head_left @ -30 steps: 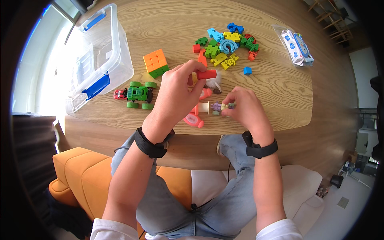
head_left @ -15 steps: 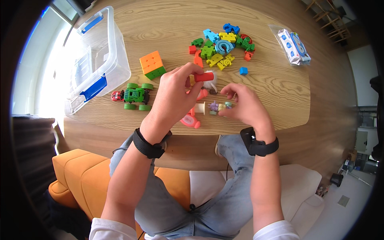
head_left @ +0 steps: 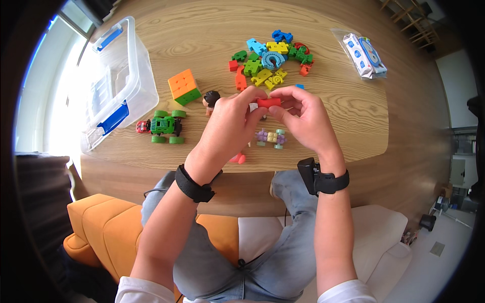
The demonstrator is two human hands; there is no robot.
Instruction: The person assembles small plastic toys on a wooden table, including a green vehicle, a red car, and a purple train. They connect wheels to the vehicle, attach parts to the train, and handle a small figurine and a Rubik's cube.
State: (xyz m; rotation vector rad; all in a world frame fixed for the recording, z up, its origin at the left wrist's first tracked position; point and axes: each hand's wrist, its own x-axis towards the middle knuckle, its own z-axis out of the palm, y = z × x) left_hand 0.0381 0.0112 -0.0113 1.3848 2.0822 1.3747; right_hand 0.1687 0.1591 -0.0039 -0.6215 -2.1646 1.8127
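A small red cylinder-like piece (head_left: 269,102) is held above the table between my two hands. My left hand (head_left: 225,126) pinches its left end, fingers closed, with a bit of white showing beside them. The fingers of my right hand (head_left: 309,118) close round the other end. Just below the hands a little toy car of purple, yellow and pale green blocks (head_left: 272,137) stands on the table. Part of a pink toy (head_left: 238,158) shows under my left hand, which hides the rest. A dark-haired doll figure (head_left: 211,98) is partly covered by the same hand.
At the left stands a clear plastic bin (head_left: 144,83) with blue latches. Near it are an orange and green puzzle cube (head_left: 185,87) and a green toy truck (head_left: 162,126). Several coloured puzzle pieces (head_left: 262,63) lie beyond my hands. A wipes pack (head_left: 365,55) lies far right.
My right hand has moved up and left from the block car to the red piece, which both hands now hold. The doll figure has come into sight, and the whole view has shifted slightly.
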